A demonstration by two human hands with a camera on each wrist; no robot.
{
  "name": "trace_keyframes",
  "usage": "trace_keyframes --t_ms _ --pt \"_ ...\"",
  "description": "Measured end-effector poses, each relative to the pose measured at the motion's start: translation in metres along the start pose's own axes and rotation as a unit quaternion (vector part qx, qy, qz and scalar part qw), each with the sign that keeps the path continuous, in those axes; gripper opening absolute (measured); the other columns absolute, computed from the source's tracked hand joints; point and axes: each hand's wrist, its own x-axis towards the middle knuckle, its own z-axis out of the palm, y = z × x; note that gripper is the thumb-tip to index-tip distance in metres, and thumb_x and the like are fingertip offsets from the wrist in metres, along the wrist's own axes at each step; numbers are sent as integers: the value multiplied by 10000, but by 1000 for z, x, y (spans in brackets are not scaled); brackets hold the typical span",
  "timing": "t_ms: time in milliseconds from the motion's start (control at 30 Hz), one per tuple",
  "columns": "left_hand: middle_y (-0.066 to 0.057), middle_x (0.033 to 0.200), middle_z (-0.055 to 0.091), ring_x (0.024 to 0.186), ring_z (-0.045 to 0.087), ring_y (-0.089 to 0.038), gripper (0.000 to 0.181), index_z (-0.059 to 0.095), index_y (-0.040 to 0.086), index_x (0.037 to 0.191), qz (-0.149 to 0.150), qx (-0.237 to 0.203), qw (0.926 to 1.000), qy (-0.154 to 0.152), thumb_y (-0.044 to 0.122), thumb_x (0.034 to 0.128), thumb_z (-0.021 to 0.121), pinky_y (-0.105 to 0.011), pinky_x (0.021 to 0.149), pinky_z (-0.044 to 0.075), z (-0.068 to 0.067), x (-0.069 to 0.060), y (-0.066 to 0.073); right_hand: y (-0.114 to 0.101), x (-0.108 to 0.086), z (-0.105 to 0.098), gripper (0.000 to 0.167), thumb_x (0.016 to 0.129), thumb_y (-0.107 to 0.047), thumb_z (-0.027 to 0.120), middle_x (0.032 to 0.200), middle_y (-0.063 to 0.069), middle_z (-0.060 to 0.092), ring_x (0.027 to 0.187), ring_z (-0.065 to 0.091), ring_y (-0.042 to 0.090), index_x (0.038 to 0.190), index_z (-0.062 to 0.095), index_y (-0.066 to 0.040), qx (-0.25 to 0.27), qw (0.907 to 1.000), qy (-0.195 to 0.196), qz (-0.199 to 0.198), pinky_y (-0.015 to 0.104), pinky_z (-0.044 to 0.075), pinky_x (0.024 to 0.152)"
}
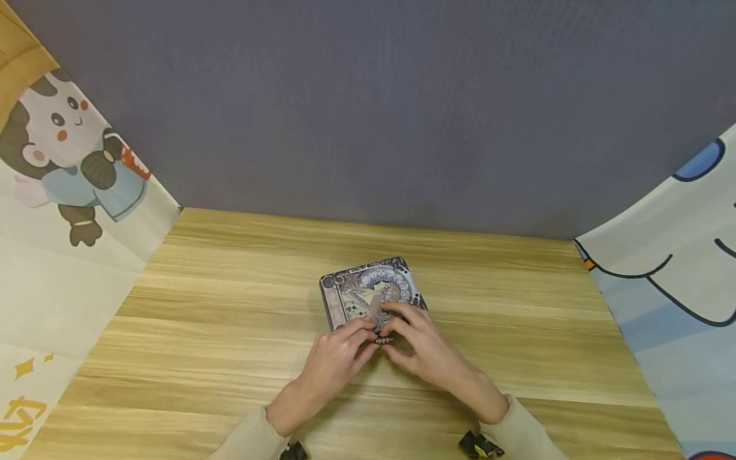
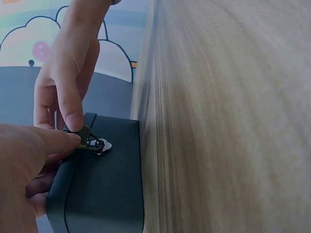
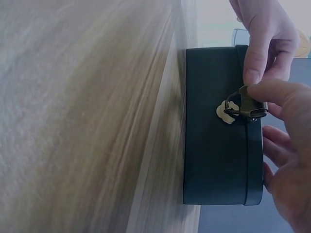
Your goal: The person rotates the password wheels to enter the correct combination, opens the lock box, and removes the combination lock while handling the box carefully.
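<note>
A small box with a printed, ornate lid sits on the table, its dark green front showing in the wrist views. At that front hangs a bronze-coloured padlock, its shackle by a pale flower-shaped metal plate; whether the shackle is fastened, I cannot tell. My left hand pinches the padlock from the left side, thumb on its body. From the right, my right hand grips the same padlock with its thumb, while other fingers rest on the lid. Fingers partly hide the lock in the head view.
The light wooden table stretches out on both sides of the box. A grey panel stands along its far edge. Cartoon-printed curtains hang at left and right.
</note>
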Motion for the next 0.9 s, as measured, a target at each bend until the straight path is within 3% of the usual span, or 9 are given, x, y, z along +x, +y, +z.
trace_keyframes --t_ms 900 --pt "-32 1060 760 944 761 -172 223 765 90 922 3 32 10000 16 119 758 913 -225 782 645 0 0 0 -2 0 2 294 797 -135 865 1426 130 582 1297 576 348 1006 662 -171 95 9999 59 -2 652 460 1108"
